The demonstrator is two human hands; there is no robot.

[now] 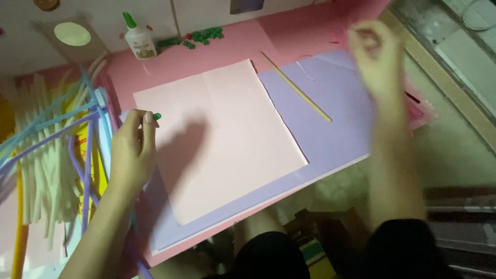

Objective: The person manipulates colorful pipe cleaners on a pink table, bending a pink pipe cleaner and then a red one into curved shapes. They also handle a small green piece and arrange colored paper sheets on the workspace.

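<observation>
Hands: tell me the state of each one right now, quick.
Left hand: fingers pinched shut on a small green piece, resting at the pink paper's edge.
Right hand: raised, blurred; grip cannot be told.

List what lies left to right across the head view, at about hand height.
Paper strips → left hand pinching a small green piece → pale pink sheet → wooden stick on the lilac sheet → blurred right hand.

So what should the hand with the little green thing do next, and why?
Probably lower the small green piece onto the pale pink sheet: the left hand pinches it right at that sheet's edge, while the right hand is blurred, far off.
</observation>
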